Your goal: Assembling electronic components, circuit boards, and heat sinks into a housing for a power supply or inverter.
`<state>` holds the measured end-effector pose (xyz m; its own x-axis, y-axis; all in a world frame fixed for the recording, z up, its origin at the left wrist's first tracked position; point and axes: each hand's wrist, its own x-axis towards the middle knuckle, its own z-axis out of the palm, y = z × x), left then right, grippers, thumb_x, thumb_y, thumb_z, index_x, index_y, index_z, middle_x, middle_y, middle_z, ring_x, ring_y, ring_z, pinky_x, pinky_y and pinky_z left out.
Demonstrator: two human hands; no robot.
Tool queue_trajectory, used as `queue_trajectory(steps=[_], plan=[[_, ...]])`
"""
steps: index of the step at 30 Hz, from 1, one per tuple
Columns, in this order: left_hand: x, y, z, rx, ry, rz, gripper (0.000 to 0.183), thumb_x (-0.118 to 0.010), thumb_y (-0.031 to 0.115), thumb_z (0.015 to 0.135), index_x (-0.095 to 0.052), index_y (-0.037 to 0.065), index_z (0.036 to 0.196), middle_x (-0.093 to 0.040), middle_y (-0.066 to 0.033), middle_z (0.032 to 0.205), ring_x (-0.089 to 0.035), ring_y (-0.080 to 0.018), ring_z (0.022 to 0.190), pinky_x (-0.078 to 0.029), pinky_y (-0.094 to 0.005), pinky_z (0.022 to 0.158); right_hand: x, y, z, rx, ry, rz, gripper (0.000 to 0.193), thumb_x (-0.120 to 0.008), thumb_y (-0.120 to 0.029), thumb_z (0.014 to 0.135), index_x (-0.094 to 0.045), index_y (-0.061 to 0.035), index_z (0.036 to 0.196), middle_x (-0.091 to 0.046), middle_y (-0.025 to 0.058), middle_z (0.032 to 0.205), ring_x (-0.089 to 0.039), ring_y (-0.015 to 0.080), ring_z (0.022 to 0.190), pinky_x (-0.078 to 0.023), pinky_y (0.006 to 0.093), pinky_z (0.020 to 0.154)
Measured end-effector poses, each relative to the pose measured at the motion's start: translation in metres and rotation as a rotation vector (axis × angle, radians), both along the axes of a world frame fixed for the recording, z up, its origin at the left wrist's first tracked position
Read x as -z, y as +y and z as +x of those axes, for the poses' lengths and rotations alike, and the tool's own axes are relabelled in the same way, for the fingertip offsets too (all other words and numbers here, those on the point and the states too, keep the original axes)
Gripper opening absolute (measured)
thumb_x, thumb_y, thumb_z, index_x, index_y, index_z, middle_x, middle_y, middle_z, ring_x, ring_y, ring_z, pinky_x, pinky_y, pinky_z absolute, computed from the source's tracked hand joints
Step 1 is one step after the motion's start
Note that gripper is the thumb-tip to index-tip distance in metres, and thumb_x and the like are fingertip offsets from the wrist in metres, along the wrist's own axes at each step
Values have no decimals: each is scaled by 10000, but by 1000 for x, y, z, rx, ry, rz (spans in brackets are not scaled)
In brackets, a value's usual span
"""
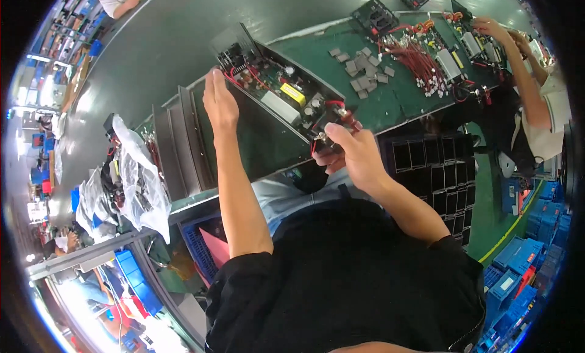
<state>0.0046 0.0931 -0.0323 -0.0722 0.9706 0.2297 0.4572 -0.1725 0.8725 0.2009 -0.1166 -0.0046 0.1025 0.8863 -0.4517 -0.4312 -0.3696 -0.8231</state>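
An open power inverter case [277, 112], long and black, lies at a slant over the green table before me. Inside its trough-shaped housing sit a circuit board, a yellow transformer [293, 94], a pale metal block [280, 107] and red wires. My left hand [220, 106] is held straight with fingers stretched, at the case's far left end by the upright end panel [234, 51]; whether it touches is unclear. Thumb on top, my right hand [356, 152] grips the near end by the red-capped terminal [346, 114]. Its fingertips are partly hidden.
Dark metal housings [177, 142] stand at the left, beside plastic-wrapped units [137, 170]. Grey pads [364, 69] and a bundle of red wires [417, 57] lie on the table's right part. A co-worker's arm [518, 72] works far right. Black frames [432, 170] stack near my right elbow.
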Motion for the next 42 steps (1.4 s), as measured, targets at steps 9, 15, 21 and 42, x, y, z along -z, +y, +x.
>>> queue_trajectory(steps=[9, 15, 21, 42], plan=[[2, -118, -18, 238, 295, 375, 396, -478, 180, 1037, -491, -55, 1356, -544, -259, 1340, -508, -443, 1259, -409, -475, 1084, 15, 66, -47, 256, 285, 92, 334, -652, -282, 973, -627, -4, 1156, -710, 107, 1021, -727, 220, 833, -608, 293, 709], [14, -203, -59, 345, 393, 299, 373, -667, 68, 875, -566, 28, 1232, -597, -189, 1206, -583, -385, 1124, -500, -465, 943, 22, 263, -63, 290, 239, 277, 329, -632, -243, 991, -543, -74, 1259, -556, 100, 1235, -641, 228, 1008, -589, 365, 897], [-8, -211, -100, 93, 446, 452, 167, -687, 32, 840, -633, 51, 996, -658, -131, 963, -651, -323, 846, -551, -399, 738, 37, 369, -58, 3, 335, 289, 793, -606, -449, 1006, -214, -42, 1562, -329, 223, 1558, -388, 341, 1412, -337, 476, 1183], [-5, -184, -141, -205, 188, 119, 437, -639, 277, 991, -610, -93, 1223, -678, -268, 1072, -664, -344, 986, -515, -409, 839, -13, 146, -136, -577, -1289, 423, 349, -688, -339, 701, -684, 2, 626, -661, 235, 657, -672, 428, 647, -552, 499, 625]])
